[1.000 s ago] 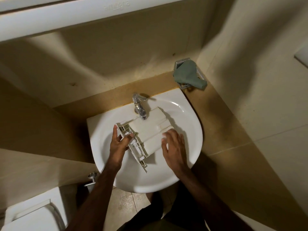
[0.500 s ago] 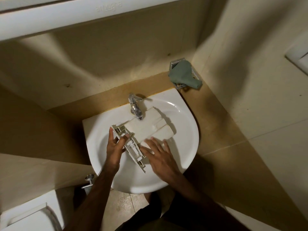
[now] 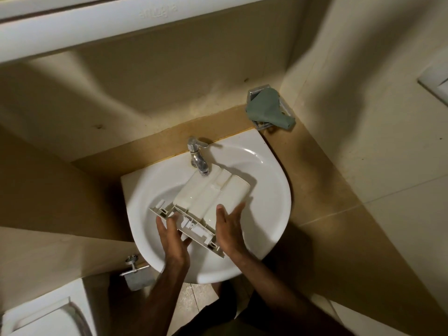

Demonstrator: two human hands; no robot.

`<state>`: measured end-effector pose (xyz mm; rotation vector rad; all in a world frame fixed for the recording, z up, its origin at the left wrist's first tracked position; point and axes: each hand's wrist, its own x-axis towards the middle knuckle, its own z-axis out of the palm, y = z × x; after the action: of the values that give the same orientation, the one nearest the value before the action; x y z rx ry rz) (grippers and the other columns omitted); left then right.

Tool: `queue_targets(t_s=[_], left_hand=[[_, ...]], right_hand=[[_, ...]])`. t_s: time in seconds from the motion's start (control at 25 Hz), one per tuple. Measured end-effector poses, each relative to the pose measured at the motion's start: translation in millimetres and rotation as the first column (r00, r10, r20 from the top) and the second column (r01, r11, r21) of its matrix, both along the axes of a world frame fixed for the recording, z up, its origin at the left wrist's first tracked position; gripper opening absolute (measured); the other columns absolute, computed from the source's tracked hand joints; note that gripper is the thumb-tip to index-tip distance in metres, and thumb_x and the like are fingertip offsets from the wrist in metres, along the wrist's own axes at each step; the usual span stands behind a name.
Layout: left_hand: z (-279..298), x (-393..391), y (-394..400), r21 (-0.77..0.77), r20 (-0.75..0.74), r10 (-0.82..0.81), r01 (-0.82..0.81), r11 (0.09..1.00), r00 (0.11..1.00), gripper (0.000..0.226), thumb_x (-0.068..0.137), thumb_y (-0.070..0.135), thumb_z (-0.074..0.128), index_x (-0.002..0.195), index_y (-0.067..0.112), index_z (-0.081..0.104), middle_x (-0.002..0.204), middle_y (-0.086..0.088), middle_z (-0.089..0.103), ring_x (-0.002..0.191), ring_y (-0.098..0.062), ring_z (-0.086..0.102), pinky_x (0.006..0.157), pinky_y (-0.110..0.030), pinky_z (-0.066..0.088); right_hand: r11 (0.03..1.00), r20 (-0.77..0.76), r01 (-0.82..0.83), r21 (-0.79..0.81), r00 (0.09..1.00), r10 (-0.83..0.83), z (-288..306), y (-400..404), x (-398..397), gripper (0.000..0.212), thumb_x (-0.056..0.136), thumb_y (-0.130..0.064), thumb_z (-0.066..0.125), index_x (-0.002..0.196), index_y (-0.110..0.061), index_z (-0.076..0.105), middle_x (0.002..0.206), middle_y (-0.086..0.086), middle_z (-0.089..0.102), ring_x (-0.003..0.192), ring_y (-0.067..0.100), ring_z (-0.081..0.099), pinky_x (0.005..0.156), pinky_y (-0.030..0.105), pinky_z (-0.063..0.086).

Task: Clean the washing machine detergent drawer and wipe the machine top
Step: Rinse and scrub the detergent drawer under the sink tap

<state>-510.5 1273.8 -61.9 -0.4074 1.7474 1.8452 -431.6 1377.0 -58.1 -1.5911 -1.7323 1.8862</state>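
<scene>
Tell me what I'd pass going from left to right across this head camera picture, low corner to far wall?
Toilet → paper holder → left hand → drawer → right hand → sink rim → green cloth → white wall plate.

One head-worn camera looks steeply down from above onto a white corner washbasin (image 3: 271, 190). It sits close. The tap (image 3: 198, 158) lies near centre.
</scene>
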Motion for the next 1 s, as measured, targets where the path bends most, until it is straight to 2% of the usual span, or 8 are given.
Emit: queue_targets(t_s=[0.12,0.32,0.48,0.6,0.72,0.8,0.88,1.0], left_hand=[[3,-6,-4,-0.029,-0.05,-0.038,0.036,0.999,0.998,0.07,0.086,0.036,0.061,0.153,0.035,0.037,0.135,-0.001,0.067,0.127,-0.024,0.062,0.099,-0.057,0.052],[9,-2,3,-0.041,-0.09,-0.073,0.069,0.997,0.993,0.083,0.09,0.025,0.064,0.161,0.039,0.022,0.128,0.004,0.069,0.118,-0.011,0.066,0.1,-0.05,0.049],[13,0,8,-0.053,-0.118,-0.067,0.061,0.997,0.991,0.076,0.102,0.011,0.055,0.163,0.035,0.018,0.123,0.004,0.068,0.095,0.006,0.069,0.093,-0.042,0.051],[13,-14,3,-0.08,-0.165,-0.127,0.115,0.99,0.978,0.085,0.093,0.025,0.064,0.163,0.037,0.018,0.128,-0.007,0.068,0.102,-0.007,0.071,0.091,-0.042,0.056],[12,-27,-5,-0.132,-0.179,-0.212,0.19,0.973,0.961,0.08,0.097,0.022,0.064,0.162,0.037,0.021,0.126,-0.005,0.071,0.113,-0.022,0.07,0.091,-0.042,0.058],[11,-33,-7,-0.141,-0.165,-0.251,0.229,0.963,0.954,0.074,0.1,0.018,0.061,0.162,0.034,0.025,0.127,0.001,0.072,0.116,-0.019,0.069,0.095,-0.046,0.058],[10,-38,-6,-0.142,-0.157,-0.303,0.282,0.949,0.94,0.075,0.094,0.028,0.063,0.16,0.032,0.029,0.127,0.006,0.072,0.114,-0.014,0.07,0.102,-0.056,0.054],[13,-46,1,-0.141,-0.134,-0.401,0.383,0.913,0.907,0.076,0.089,0.032,0.065,0.158,0.029,0.034,0.124,0.007,0.073,0.11,-0.009,0.072,0.1,-0.052,0.056]], right_hand=[[0.983,-0.004,0.003,-0.182,1.0,-0.003,3,3,-5,0.087,0.108,-0.055,0.037,0.166,-0.008,-0.009,0.172,0.015,0.021,0.153,0.034,0.032,0.122,0.039,0.031],[0.771,0.087,0.533,-0.347,0.837,-0.54,-18,90,-46,0.083,0.106,-0.065,0.031,0.161,-0.002,0.027,0.163,0.025,0.037,0.147,0.045,0.041,0.123,0.054,0.031],[0.8,0.123,0.585,-0.13,0.81,-0.573,-20,58,-65,0.067,0.11,-0.051,0.034,0.153,0.0,0.037,0.15,0.031,0.05,0.133,0.048,0.053,0.112,0.053,0.044],[0.839,0.077,0.537,-0.092,0.843,-0.532,-23,10,-68,0.065,0.109,-0.053,0.037,0.151,-0.003,0.036,0.141,0.029,0.056,0.124,0.047,0.059,0.103,0.054,0.051],[0.769,0.105,0.63,-0.104,0.776,-0.622,-32,57,-66,0.072,0.109,-0.055,0.034,0.149,0.004,0.04,0.144,0.033,0.053,0.128,0.05,0.056,0.107,0.054,0.046],[0.782,0.148,0.623,0.023,0.771,-0.619,-34,93,-61,0.071,0.109,-0.053,0.033,0.149,0.005,0.042,0.144,0.034,0.053,0.128,0.051,0.056,0.108,0.055,0.046],[0.833,0.168,0.42,0.361,0.849,-0.501,-35,102,-56,0.053,0.111,-0.037,0.041,0.142,0.004,0.053,0.137,0.03,0.059,0.122,0.048,0.061,0.099,0.051,0.051],[0.496,0.085,0.061,0.866,0.96,-0.265,-49,94,-38,0.031,0.109,-0.018,0.049,0.118,-0.002,0.074,0.123,0.019,0.071,0.115,0.037,0.068,0.094,0.047,0.055]])
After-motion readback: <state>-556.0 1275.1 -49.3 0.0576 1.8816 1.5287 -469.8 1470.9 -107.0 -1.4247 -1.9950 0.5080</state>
